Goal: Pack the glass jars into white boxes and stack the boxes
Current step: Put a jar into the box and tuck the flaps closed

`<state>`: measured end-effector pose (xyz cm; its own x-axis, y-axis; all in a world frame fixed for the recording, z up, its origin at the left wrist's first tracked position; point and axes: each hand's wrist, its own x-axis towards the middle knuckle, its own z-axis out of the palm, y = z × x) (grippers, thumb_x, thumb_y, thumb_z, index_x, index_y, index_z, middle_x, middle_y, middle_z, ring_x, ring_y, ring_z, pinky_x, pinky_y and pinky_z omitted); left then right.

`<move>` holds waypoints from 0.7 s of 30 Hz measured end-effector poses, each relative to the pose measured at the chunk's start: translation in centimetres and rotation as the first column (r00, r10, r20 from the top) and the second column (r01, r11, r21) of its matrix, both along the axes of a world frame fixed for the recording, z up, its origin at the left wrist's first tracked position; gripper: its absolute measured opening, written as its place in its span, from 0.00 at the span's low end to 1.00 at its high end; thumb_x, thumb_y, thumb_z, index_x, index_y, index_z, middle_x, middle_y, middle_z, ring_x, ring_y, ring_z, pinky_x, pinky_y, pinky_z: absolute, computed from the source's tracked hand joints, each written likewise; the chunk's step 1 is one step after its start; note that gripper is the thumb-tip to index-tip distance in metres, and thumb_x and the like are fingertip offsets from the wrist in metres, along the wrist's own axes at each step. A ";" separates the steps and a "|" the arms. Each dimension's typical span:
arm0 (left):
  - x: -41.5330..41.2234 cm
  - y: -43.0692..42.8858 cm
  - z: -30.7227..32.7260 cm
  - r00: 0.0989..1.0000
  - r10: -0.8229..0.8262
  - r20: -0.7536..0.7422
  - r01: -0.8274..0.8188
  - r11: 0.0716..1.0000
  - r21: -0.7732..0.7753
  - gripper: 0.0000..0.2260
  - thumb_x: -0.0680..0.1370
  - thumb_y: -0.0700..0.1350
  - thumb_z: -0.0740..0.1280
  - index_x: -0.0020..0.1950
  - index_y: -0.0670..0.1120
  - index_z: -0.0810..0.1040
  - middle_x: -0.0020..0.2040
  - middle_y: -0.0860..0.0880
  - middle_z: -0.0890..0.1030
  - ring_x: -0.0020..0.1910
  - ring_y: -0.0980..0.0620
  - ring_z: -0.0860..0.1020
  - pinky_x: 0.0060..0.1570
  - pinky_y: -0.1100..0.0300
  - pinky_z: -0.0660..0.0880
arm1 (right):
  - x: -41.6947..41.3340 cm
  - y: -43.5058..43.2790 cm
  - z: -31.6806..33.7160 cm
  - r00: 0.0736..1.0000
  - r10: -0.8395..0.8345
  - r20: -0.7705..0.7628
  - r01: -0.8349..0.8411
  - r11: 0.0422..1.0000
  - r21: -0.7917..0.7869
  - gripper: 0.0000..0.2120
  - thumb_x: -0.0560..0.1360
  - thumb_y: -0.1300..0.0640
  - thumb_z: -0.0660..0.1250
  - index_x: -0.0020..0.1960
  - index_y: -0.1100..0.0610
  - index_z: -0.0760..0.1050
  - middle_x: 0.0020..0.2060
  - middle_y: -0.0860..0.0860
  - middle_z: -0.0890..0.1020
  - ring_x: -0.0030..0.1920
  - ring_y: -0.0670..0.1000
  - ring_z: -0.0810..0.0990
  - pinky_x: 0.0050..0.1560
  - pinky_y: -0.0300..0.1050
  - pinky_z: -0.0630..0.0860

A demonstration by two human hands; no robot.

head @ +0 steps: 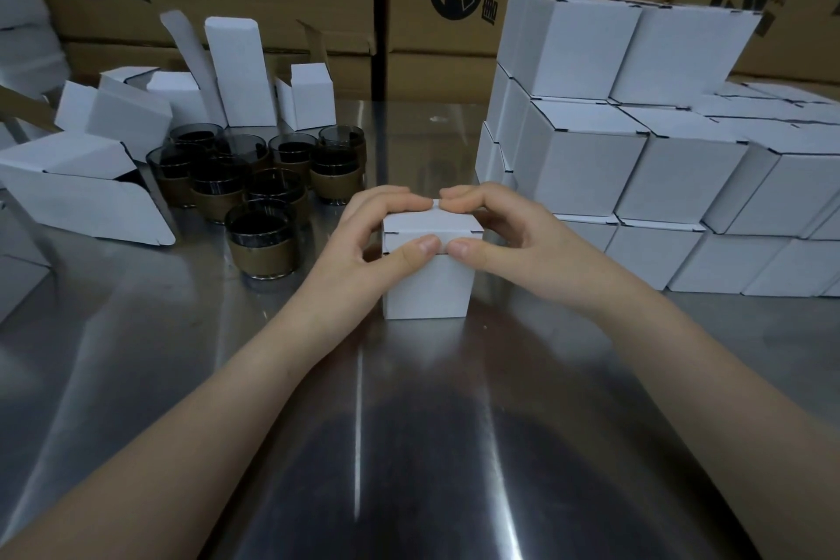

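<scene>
Steel desk [136, 355] is carrying closed white boxes [591, 150], standing stacked at right within reach; glass jars [259, 236] are waiting at left. Centrally, left grip [377, 232] and right grip [500, 227] are both grasping one white box [427, 286], pinching its lid shut.

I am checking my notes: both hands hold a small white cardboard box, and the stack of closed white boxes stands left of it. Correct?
No: in the head view the stack of closed white boxes stands right of the small white cardboard box, which the left hand and right hand hold.
</scene>
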<state>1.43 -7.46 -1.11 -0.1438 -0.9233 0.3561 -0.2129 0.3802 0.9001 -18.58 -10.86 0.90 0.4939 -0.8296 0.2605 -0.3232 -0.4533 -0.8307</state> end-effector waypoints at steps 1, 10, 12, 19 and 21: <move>0.0 0.0 0.0 1.000 -0.011 -0.012 0.012 1.000 0.016 0.16 0.75 0.53 0.71 0.61 0.50 0.78 0.66 0.55 0.71 0.67 0.64 0.68 0.64 0.69 0.67 | -0.1 0.0 0.0 1.000 -0.006 -0.016 0.006 1.000 -0.006 0.14 0.69 0.43 0.70 0.54 0.40 0.76 0.64 0.36 0.74 0.65 0.36 0.73 0.65 0.42 0.71; -0.2 0.0 0.5 0.999 0.033 -0.025 -0.032 0.999 0.041 0.11 0.82 0.41 0.61 0.61 0.45 0.80 0.68 0.52 0.71 0.68 0.63 0.67 0.63 0.74 0.63 | 0.1 0.2 0.3 0.999 -0.032 -0.009 0.032 0.998 0.054 0.08 0.79 0.47 0.62 0.53 0.48 0.78 0.57 0.28 0.75 0.68 0.33 0.67 0.70 0.51 0.68; -0.2 0.0 0.5 0.999 0.030 -0.033 -0.029 0.999 0.043 0.11 0.81 0.41 0.61 0.60 0.46 0.80 0.68 0.53 0.71 0.68 0.63 0.67 0.62 0.74 0.63 | 0.2 0.1 0.2 0.999 -0.038 0.012 0.037 0.996 0.086 0.05 0.78 0.47 0.64 0.51 0.44 0.78 0.54 0.26 0.76 0.65 0.33 0.70 0.68 0.50 0.70; -0.2 -0.1 0.3 0.998 0.013 -0.061 -0.010 0.999 0.044 0.10 0.81 0.40 0.62 0.59 0.47 0.79 0.68 0.52 0.71 0.65 0.64 0.69 0.58 0.77 0.65 | 0.4 0.0 0.5 0.999 -0.025 0.046 0.015 0.981 0.192 0.09 0.69 0.40 0.67 0.48 0.39 0.78 0.57 0.45 0.80 0.59 0.46 0.79 0.65 0.53 0.75; -0.2 -0.2 0.3 0.997 0.006 -0.080 -0.002 0.999 0.051 0.08 0.80 0.43 0.65 0.58 0.48 0.80 0.67 0.53 0.71 0.66 0.64 0.69 0.59 0.76 0.65 | 0.4 -0.1 0.5 0.998 -0.023 0.051 0.012 0.977 0.214 0.11 0.69 0.41 0.68 0.50 0.40 0.78 0.57 0.47 0.80 0.59 0.47 0.79 0.64 0.53 0.75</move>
